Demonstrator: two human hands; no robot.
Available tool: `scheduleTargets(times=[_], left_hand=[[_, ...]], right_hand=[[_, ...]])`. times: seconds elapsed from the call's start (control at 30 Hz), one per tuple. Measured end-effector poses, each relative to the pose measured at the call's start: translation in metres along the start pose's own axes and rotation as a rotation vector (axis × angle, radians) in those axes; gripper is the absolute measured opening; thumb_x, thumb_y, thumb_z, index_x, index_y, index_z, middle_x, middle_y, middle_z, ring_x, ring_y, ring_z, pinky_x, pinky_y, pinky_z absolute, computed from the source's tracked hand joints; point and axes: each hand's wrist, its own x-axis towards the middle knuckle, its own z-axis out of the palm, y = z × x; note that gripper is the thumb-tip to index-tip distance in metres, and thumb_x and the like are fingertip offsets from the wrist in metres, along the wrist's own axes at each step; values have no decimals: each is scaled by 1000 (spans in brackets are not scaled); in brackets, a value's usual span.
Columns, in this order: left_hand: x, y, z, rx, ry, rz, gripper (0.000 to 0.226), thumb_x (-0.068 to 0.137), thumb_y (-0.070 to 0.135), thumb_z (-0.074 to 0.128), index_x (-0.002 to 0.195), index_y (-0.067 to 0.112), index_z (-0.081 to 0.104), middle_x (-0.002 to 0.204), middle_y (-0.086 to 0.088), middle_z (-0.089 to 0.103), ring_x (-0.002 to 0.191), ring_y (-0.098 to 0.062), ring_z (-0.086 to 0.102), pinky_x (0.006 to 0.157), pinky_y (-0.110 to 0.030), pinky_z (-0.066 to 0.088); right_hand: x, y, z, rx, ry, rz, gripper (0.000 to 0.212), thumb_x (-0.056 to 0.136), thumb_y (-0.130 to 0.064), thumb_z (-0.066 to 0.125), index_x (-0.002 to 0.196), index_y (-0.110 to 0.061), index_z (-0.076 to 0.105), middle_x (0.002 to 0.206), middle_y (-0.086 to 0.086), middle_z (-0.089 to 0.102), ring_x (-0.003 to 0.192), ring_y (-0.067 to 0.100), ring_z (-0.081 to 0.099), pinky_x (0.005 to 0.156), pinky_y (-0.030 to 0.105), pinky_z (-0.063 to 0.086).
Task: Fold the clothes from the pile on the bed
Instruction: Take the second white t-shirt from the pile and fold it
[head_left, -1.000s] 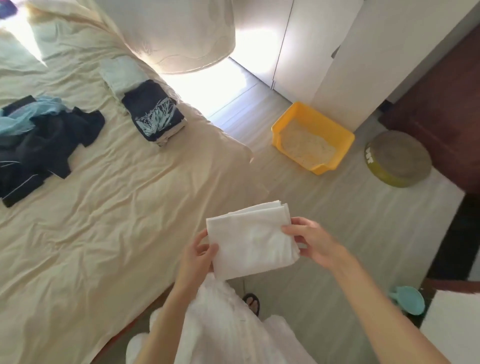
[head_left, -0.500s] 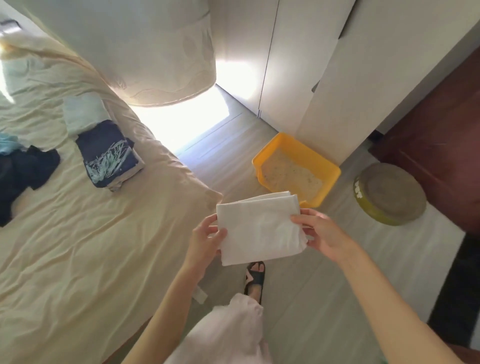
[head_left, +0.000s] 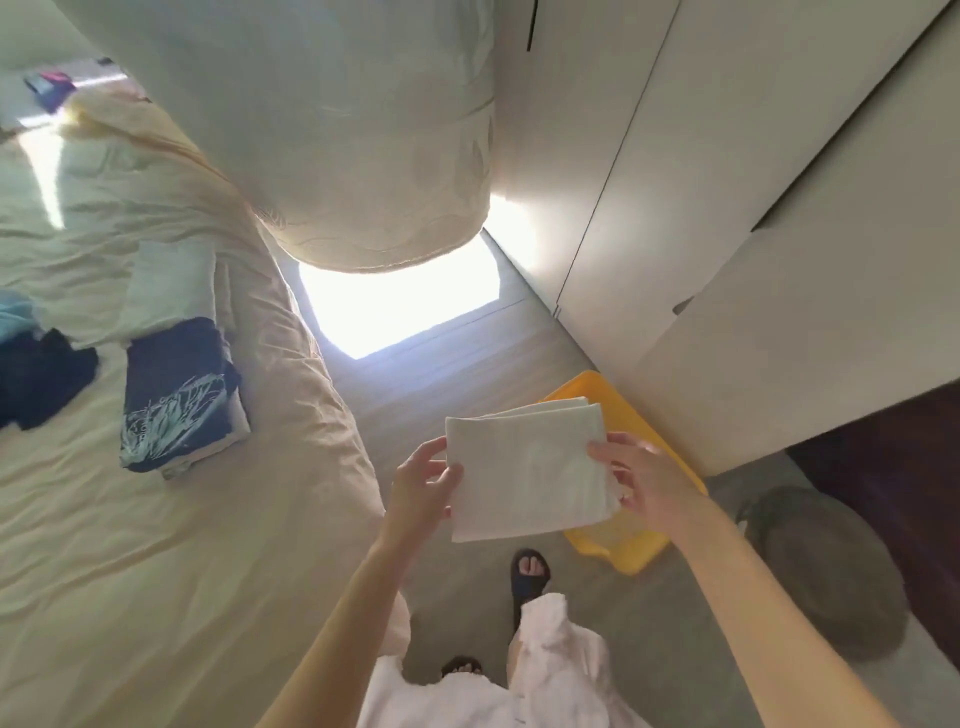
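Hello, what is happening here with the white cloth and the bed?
A person stands beside the bed and holds a folded white cloth in the air over the floor. The left hand pinches its left edge and the right hand grips its right edge. On the bed lies a folded navy shirt on a small stack, and further left a dark pile is not yet folded. A yellow tray sits on the floor behind the cloth.

A bed with a wrinkled cream sheet (head_left: 130, 545) fills the left side. Beside it runs a grey wood-grain floor (head_left: 457, 384), where a bright patch of sunlight (head_left: 400, 306) falls below a pale patterned curtain (head_left: 363, 156). Plain white wardrobe doors (head_left: 701, 182) line the right side.
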Motion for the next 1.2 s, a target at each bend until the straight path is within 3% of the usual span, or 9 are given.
scheduleTargets(times=[0.2, 0.3, 0.4, 0.53, 0.73, 0.83, 0.93, 1.07, 1.2], left_hand=[[81, 42, -1, -77, 296, 15, 26, 91, 7, 56, 105, 28, 60, 85, 0, 67, 69, -11, 64, 53, -27, 52], [109, 68, -9, -138, 432, 40, 24, 91, 10, 57, 112, 23, 58, 94, -8, 66, 79, -18, 63, 63, -38, 55], [123, 80, -24, -216, 540, 22, 24, 91, 10, 56, 109, 26, 59, 98, -12, 66, 88, -25, 63, 70, -46, 56], [145, 85, -57, -370, 755, -7, 29, 91, 7, 56, 97, 36, 57, 96, -10, 64, 87, -25, 63, 67, -43, 57], [207, 81, -125, -497, 949, -64, 30, 90, 2, 54, 94, 32, 54, 96, -6, 61, 89, -27, 61, 57, -34, 53], [247, 82, -170, -564, 997, -105, 23, 91, 4, 55, 98, 26, 56, 86, 4, 66, 75, -11, 66, 48, -27, 53], [284, 86, -213, -528, 1062, -182, 24, 91, 13, 57, 115, 15, 54, 96, -3, 61, 86, -17, 63, 62, -37, 58], [327, 91, -265, -522, 1189, -248, 18, 90, 16, 57, 107, 22, 53, 91, -1, 60, 91, -27, 62, 79, -51, 54], [369, 86, -306, -494, 1309, -280, 24, 93, 19, 53, 117, 19, 53, 90, 5, 59, 83, -14, 62, 79, -47, 54]], right_hand=[[117, -94, 34, -180, -229, 9, 31, 77, -17, 72, 107, -16, 64, 86, -1, 73, 79, 18, 67, 58, 26, 50], [164, -149, 68, -308, -373, -15, 29, 78, -19, 71, 106, -15, 64, 91, 1, 71, 84, 20, 66, 58, 28, 51], [195, -186, 111, -422, -503, -25, 28, 82, -20, 68, 109, -11, 64, 100, 5, 69, 93, 23, 64, 67, 31, 52], [234, -219, 194, -577, -699, 10, 26, 83, -16, 66, 108, -9, 63, 99, 5, 67, 89, 23, 63, 66, 30, 48], [300, -238, 330, -773, -839, 58, 29, 82, -11, 67, 110, -5, 62, 103, 10, 66, 91, 28, 61, 68, 32, 48], [335, -246, 401, -842, -866, 70, 32, 83, -11, 67, 113, -3, 60, 109, 14, 64, 95, 31, 60, 71, 34, 49], [364, -256, 466, -909, -917, 80, 28, 84, -12, 66, 111, -3, 62, 105, 14, 64, 88, 28, 59, 69, 33, 49], [394, -266, 553, -980, -953, 79, 17, 85, -12, 65, 102, -11, 65, 92, 7, 68, 77, 21, 61, 62, 29, 48], [421, -264, 630, -1069, -1000, 54, 13, 86, -8, 62, 96, -13, 66, 87, 2, 67, 75, 15, 61, 61, 26, 47]])
